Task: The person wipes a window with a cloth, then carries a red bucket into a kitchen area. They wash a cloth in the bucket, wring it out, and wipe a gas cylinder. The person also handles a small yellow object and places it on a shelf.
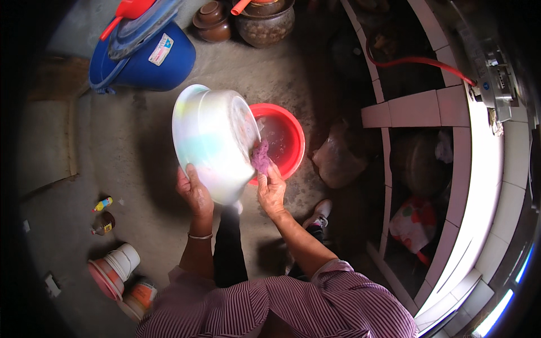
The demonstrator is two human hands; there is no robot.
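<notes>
A large white basin (211, 143) with faint coloured patches is tilted on its side, its base turned to the right. My left hand (195, 190) grips its rim at the lower left. In my right hand (271, 188) is a purple scrubbing cloth (260, 157), pinched between thumb and fingers against the base edge of the basin. Below and partly behind the white basin, a red basin (301, 143) stands on the floor with cloudy water in it. The inside of the white basin is hidden from view.
A blue plastic bucket (169, 59) with a lid leaning on it stands at upper left, near brown jars (213, 23). A plastic bag (340, 160) lies right of the red basin, before tiled shelving (414, 108). Small bottles (103, 204) and stacked buckets (122, 262) are at lower left.
</notes>
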